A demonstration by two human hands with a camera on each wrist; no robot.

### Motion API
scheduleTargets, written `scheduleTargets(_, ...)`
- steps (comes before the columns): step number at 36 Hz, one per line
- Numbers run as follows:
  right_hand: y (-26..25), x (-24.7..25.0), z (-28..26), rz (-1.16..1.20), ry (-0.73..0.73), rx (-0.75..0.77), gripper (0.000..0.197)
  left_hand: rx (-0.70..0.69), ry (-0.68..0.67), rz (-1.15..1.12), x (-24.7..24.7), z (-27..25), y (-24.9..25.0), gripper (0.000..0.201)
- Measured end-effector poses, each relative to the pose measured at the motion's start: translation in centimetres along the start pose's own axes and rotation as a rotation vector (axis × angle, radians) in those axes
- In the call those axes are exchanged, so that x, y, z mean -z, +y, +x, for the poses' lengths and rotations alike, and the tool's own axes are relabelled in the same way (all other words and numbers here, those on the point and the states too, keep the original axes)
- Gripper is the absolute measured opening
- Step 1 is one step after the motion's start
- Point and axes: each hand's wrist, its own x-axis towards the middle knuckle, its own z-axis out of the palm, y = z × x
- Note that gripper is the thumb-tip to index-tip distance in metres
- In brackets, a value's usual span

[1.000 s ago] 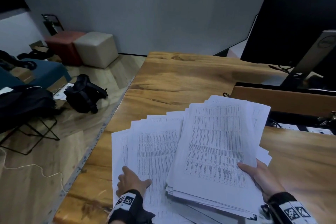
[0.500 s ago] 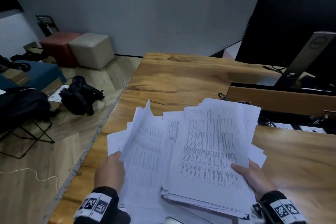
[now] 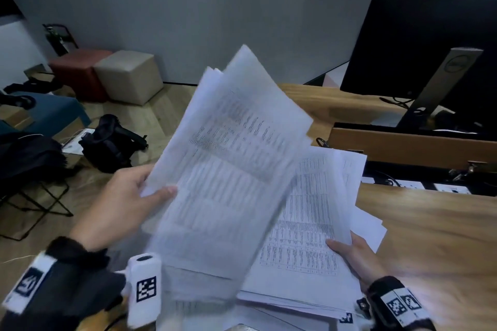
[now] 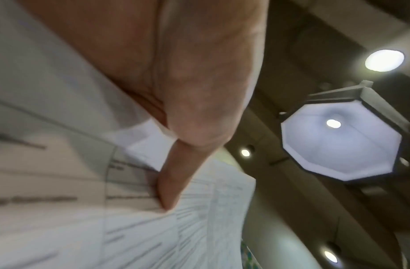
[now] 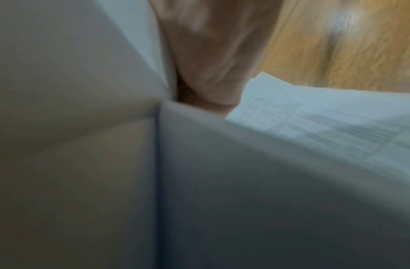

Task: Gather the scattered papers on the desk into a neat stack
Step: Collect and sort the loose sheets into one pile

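Holding a bundle of printed sheets (image 3: 228,169) up in the air, the left hand (image 3: 121,204) pinches it at the left edge, with the thumb lying on the top page and the other fingers hidden behind the paper. In the left wrist view the thumb (image 4: 174,183) presses on the printed page (image 4: 134,227). This bundle is tilted, its far corner pointing up toward the grey wall (image 3: 215,8), and it looks blurred.

The right hand (image 3: 355,255) grips the near right edge of a second pile of papers (image 3: 309,236), thumb on the top sheet and the other fingers under it. This pile lies low over the wooden desk (image 3: 430,236); I cannot tell if it rests fully on the wood. Its sheets are not aligned, several corners stick out on the right side. The raised bundle overlaps the left part of this pile. The right wrist view is mostly filled with blurred paper (image 5: 326,118) and a part of the hand (image 5: 210,63).

Behind the desk stands a black monitor (image 3: 430,48). On the floor at the left are a black bag (image 3: 110,142) and two cube stools (image 3: 129,75)
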Motion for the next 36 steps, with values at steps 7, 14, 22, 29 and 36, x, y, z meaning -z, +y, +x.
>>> scheduleTargets(7,-1.1,-2.6,-0.9,0.108,-0.147,0.051,0.035,0.301,-0.110,-0.345,-9.4,1.3,-4.8,0.017)
scheduleTargets(14,-1.4,-4.0,-1.6,0.177,-0.244,0.018,0.047,0.545,-0.135,-0.521,-12.4,1.8,-8.8,0.037)
scheduleTargets(22,-1.8,-4.9,-2.5,0.029,-0.263,0.011,0.021,0.690,-0.408,-0.784,-12.8,1.1,-10.0,0.056)
scheduleTargets(29,2.4,-2.0,1.1,-0.418,0.280,-0.115,0.048,0.566,-0.308,-0.856,-11.8,0.7,-11.8,0.102)
scheduleTargets(36,6.1,-0.4,2.1,-0.886,0.633,-0.383,0.100,0.523,-0.291,-0.878,-10.7,-0.1,-12.0,0.067)
